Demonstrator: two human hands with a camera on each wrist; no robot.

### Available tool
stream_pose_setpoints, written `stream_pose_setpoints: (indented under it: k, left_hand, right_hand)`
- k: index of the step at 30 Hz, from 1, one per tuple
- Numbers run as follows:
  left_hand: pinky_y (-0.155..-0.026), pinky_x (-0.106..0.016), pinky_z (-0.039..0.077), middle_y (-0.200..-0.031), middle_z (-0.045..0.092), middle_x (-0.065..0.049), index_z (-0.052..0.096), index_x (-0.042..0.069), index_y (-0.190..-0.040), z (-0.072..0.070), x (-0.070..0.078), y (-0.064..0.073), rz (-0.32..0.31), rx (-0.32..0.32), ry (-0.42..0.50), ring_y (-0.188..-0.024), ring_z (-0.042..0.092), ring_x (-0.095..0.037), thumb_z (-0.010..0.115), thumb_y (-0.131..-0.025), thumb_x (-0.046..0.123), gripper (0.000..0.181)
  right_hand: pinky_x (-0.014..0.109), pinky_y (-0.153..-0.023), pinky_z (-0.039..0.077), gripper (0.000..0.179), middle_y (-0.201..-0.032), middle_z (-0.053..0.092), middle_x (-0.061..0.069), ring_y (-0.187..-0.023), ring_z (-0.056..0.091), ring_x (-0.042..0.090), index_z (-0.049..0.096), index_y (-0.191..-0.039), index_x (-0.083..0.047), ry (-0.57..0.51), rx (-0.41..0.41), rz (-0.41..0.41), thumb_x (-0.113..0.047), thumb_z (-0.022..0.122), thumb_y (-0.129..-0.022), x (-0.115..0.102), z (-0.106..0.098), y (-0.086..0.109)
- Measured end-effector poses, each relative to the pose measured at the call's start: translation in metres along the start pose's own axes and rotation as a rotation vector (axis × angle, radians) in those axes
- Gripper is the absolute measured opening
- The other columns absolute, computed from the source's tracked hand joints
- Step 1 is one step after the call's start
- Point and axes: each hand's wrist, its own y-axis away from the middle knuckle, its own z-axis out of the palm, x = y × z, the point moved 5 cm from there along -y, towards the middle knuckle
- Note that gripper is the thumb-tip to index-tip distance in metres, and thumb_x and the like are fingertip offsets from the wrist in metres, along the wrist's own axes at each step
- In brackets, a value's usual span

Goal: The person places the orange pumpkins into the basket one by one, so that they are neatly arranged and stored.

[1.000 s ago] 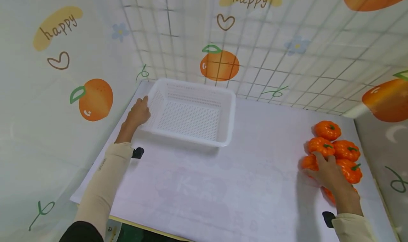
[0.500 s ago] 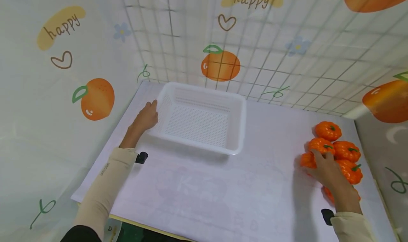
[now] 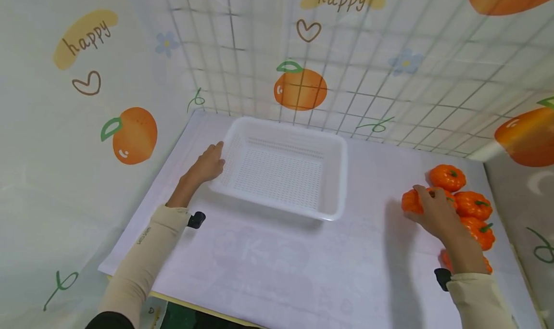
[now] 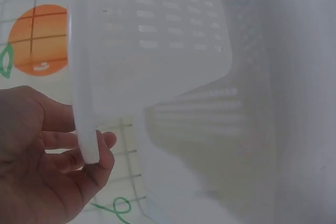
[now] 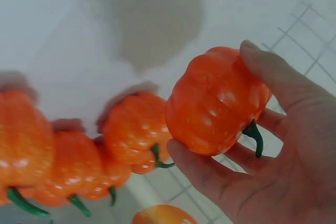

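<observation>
My left hand (image 3: pixel 209 163) grips the left rim of a white perforated plastic basket (image 3: pixel 281 175), which holds nothing. In the left wrist view the thumb lies on one side of the basket rim (image 4: pixel 80 77) and the fingers curl under the other. At the right, my right hand (image 3: pixel 439 216) holds an orange mini pumpkin (image 5: pixel 215 103) with a green stem, thumb on one side and fingers on the other. It hangs above the table, its shadow falling apart from it. Beside it sit several more pumpkins (image 3: pixel 473 205), some partly hidden by the hand and forearm.
A white-covered table (image 3: pixel 277 271) carries everything, its yellowish front edge (image 3: pixel 186 304) showing below. Behind it rises a wire grid (image 3: pixel 368 93) over a curtain printed with oranges. Similar sheeting closes off the left and right sides.
The left hand has drawn the basket to the right and slightly nearer. The right hand has raised its pumpkin from the group and moved slightly farther from the body.
</observation>
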Motion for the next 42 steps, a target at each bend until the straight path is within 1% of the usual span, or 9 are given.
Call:
stream_pose_setpoints:
  k: [4, 9, 15, 18, 21, 26, 31, 36, 42]
  left_hand:
    - [-0.102, -0.05, 0.028, -0.14, 0.027, -0.026, 0.011, -0.002, -0.145, 0.003, 0.004, 0.002, 0.007, 0.009, -0.006, -0.127, 0.03, -0.039, 0.039, -0.096, 0.011, 0.057]
    - [-0.104, -0.048, 0.025, -0.141, 0.026, -0.025, 0.012, -0.003, -0.144, 0.007, 0.015, 0.007, 0.027, 0.001, -0.011, -0.128, 0.029, -0.038, 0.04, -0.096, 0.011, 0.058]
    - [-0.1, -0.049, 0.03, -0.139, 0.03, -0.025, 0.013, -0.003, -0.144, 0.015, 0.029, 0.013, 0.061, -0.021, -0.013, -0.122, 0.037, -0.036, 0.042, -0.095, 0.011, 0.059]
    - [-0.097, -0.047, 0.034, -0.136, 0.033, -0.024, 0.014, -0.002, -0.144, 0.02, 0.035, 0.015, 0.069, -0.015, -0.012, -0.118, 0.041, -0.034, 0.043, -0.095, 0.011, 0.058]
    - [-0.092, -0.046, 0.039, -0.132, 0.037, -0.023, 0.015, -0.001, -0.144, 0.024, 0.039, 0.017, 0.076, -0.008, -0.001, -0.109, 0.046, -0.032, 0.044, -0.095, 0.01, 0.058]
    - [-0.084, -0.042, 0.044, -0.126, 0.04, -0.021, 0.015, -0.001, -0.144, 0.031, 0.045, 0.022, 0.079, -0.001, 0.016, -0.1, 0.049, -0.029, 0.044, -0.094, 0.009, 0.058]
    - [-0.077, -0.039, 0.047, -0.124, 0.041, -0.023, 0.016, -0.001, -0.143, 0.037, 0.052, 0.026, 0.063, -0.004, -0.007, -0.093, 0.051, -0.028, 0.044, -0.094, 0.009, 0.057]
    - [-0.081, -0.041, 0.046, -0.129, 0.037, -0.026, 0.015, -0.005, -0.142, 0.042, 0.061, 0.03, 0.069, -0.021, -0.045, -0.099, 0.051, -0.032, 0.044, -0.095, 0.01, 0.058]
    - [-0.081, -0.04, 0.046, -0.129, 0.036, -0.026, 0.014, -0.005, -0.142, 0.05, 0.071, 0.036, 0.061, -0.033, -0.071, -0.098, 0.051, -0.032, 0.044, -0.095, 0.012, 0.059]
  right_hand:
    - [0.071, -0.071, 0.034, 0.074, -0.121, 0.022, 0.044, -0.093, 0.032, 0.064, 0.031, -0.131, 0.002, 0.036, 0.056, -0.06, -0.025, 0.073, -0.077, -0.013, -0.012, -0.008]
    - [0.07, -0.071, 0.036, 0.075, -0.121, 0.021, 0.04, -0.097, 0.029, 0.061, 0.028, -0.134, -0.002, 0.043, 0.039, -0.045, -0.027, 0.072, -0.078, -0.029, -0.021, -0.02]
    - [0.067, -0.072, 0.038, 0.075, -0.122, 0.02, 0.037, -0.099, 0.028, 0.057, 0.027, -0.136, -0.004, 0.051, 0.04, -0.034, -0.027, 0.071, -0.08, -0.051, -0.03, -0.03]
    - [0.068, -0.073, 0.038, 0.075, -0.125, 0.02, 0.037, -0.101, 0.027, 0.056, 0.027, -0.137, -0.006, 0.054, 0.036, -0.035, -0.028, 0.07, -0.08, -0.061, -0.034, -0.033]
    - [0.069, -0.074, 0.036, 0.074, -0.126, 0.019, 0.036, -0.103, 0.026, 0.056, 0.027, -0.137, -0.007, 0.059, 0.036, -0.048, -0.029, 0.069, -0.081, -0.071, -0.039, -0.035]
    - [0.068, -0.075, 0.037, 0.072, -0.127, 0.02, 0.034, -0.104, 0.026, 0.054, 0.027, -0.137, -0.008, 0.058, 0.046, -0.07, -0.028, 0.068, -0.082, -0.087, -0.044, -0.038]
    - [0.068, -0.073, 0.037, 0.071, -0.128, 0.021, 0.033, -0.105, 0.028, 0.053, 0.026, -0.139, -0.01, 0.05, 0.045, -0.104, -0.029, 0.067, -0.083, -0.1, -0.048, -0.042]
    - [0.065, -0.072, 0.041, 0.071, -0.131, 0.02, 0.031, -0.108, 0.027, 0.051, 0.026, -0.14, -0.012, 0.02, 0.032, -0.106, -0.028, 0.066, -0.083, -0.113, -0.046, -0.051]
    - [0.062, -0.074, 0.043, 0.07, -0.131, 0.02, 0.03, -0.109, 0.027, 0.051, 0.026, -0.139, -0.012, 0.006, 0.028, -0.137, -0.025, 0.067, -0.084, -0.134, -0.04, -0.06]
